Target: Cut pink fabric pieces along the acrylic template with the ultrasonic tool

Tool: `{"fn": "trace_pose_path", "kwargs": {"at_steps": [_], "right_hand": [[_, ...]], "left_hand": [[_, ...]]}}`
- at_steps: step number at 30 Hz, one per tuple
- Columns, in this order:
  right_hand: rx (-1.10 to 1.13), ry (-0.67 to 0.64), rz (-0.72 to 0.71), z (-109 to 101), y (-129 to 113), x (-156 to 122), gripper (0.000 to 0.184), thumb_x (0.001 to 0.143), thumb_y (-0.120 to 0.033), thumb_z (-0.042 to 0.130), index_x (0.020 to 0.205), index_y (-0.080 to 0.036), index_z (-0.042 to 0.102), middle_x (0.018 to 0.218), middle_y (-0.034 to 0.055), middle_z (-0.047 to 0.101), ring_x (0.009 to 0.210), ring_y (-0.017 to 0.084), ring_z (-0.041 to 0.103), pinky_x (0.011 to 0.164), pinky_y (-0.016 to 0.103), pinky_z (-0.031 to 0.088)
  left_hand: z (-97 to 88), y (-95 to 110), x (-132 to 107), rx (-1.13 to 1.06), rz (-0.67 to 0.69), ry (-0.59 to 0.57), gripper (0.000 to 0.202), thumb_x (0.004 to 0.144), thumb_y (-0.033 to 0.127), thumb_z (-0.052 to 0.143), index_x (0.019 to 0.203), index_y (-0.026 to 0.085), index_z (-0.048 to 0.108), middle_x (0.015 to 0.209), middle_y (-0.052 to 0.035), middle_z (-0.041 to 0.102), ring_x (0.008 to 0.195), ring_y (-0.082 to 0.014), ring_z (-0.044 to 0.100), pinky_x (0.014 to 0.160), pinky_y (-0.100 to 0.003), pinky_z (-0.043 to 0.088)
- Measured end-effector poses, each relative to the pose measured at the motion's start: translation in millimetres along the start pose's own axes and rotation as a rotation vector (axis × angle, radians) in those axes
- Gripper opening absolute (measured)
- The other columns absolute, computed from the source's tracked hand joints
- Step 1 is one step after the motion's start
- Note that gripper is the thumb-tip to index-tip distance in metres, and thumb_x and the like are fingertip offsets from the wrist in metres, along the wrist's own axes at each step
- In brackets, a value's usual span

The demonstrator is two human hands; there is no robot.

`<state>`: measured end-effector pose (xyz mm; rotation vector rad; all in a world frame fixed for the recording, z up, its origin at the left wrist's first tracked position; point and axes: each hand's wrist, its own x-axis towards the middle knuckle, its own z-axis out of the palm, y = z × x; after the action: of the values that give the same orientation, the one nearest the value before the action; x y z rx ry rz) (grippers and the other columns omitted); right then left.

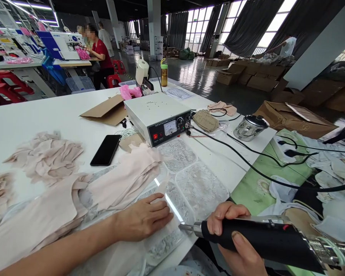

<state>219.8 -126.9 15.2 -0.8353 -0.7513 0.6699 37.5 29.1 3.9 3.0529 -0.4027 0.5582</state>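
Currently, we grip the tool point(271, 239) in our right hand point(243, 251), its long axis running leftward so the tip point(186, 227) sits just beside our left hand point(145, 218), which rests loosely spread on pale cloth point(125, 255) atop the surface point(40, 117).

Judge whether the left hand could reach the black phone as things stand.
Likely yes: the black phone lies uncovered, with only low pale fabric between it and the left hand.

We are listing: handheld tool point(255, 239), black and silver; fabric pieces point(123, 180), pale pink; panels point(202, 186), mottled grey, white-bordered; control box point(161, 105), off-white, black front point(174, 128); phone point(105, 150), black; bottle point(164, 78), amber, lime-green lid point(163, 66); cloth point(248, 189), green.
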Motion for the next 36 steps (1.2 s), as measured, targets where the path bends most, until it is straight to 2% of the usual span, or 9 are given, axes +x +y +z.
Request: {"fn": "trace_pose_path", "kwargs": {"at_steps": [7,15,21,26,32,36], "right_hand": [[0.016,-0.002,-0.014,3.7,7.3,5.4,0.012,0.083,-0.034,0.061,0.089,-0.024,0.057,0.08,-0.0017,0.051,0.057,0.008,0.054,0.053,0.026,0.051],[-0.016,-0.013,-0.001,6.5,10.3,8.6,0.013,0.083,-0.035,0.062,0.087,-0.024,0.057,0.079,-0.002,0.051,0.055,0.009,0.053,0.051,0.028,0.051],[-0.01,-0.012,-0.022,7.0,11.6,8.9,0.012,0.084,-0.033,0.061,0.087,-0.023,0.057,0.08,-0.0008,0.052,0.056,0.009,0.055,0.052,0.028,0.052],[-0.007,-0.064,-0.024,6.7,10.9,11.7,0.008,0.085,-0.03,0.06,0.087,-0.022,0.056,0.081,-0.0004,0.053,0.056,0.01,0.056,0.052,0.029,0.052],[-0.004,-0.034,-0.023,5.4,5.1,6.8,0.011,0.085,-0.033,0.059,0.088,-0.023,0.056,0.079,-0.0007,0.05,0.055,0.009,0.053,0.051,0.028,0.05],[-0.052,-0.091,-0.005,4.6,1.9,2.0,0.01,0.087,-0.034,0.057,0.091,-0.025,0.054,0.08,-0.0006,0.051,0.058,0.011,0.054,0.053,0.03,0.05]], "left_hand": [[-0.9,0.3,1.3,-0.019,-0.006,0.035,0.028,0.098,0.004,0.034,0.109,0.005,0.06,0.086,-0.0098,0.064,0.084,-0.0186,0.059,0.095,-0.043,0.048],[2.8,-0.3,-2.4,-0.007,-0.012,0.003,0.027,0.098,0.006,0.035,0.112,0.007,0.059,0.087,-0.0105,0.064,0.085,-0.0189,0.059,0.095,-0.044,0.049],[1.7,-1.4,-1.2,-0.019,0.002,0.023,0.029,0.098,0.004,0.033,0.109,0.005,0.06,0.085,-0.0108,0.063,0.084,-0.0194,0.058,0.095,-0.043,0.048],[1.2,-1.7,-0.4,-0.031,0.0,0.024,0.027,0.097,0.004,0.036,0.11,0.004,0.06,0.087,-0.0103,0.063,0.085,-0.0198,0.058,0.098,-0.043,0.044],[2.7,0.0,-0.7,-0.017,-0.009,0.042,0.026,0.098,0.005,0.037,0.108,0.005,0.061,0.089,-0.0097,0.064,0.085,-0.0188,0.057,0.1,-0.042,0.042],[3.1,0.1,-1.2,-0.023,-0.011,0.034,0.025,0.098,0.004,0.038,0.108,0.004,0.061,0.09,-0.0098,0.064,0.086,-0.0188,0.058,0.101,-0.043,0.042]]}}
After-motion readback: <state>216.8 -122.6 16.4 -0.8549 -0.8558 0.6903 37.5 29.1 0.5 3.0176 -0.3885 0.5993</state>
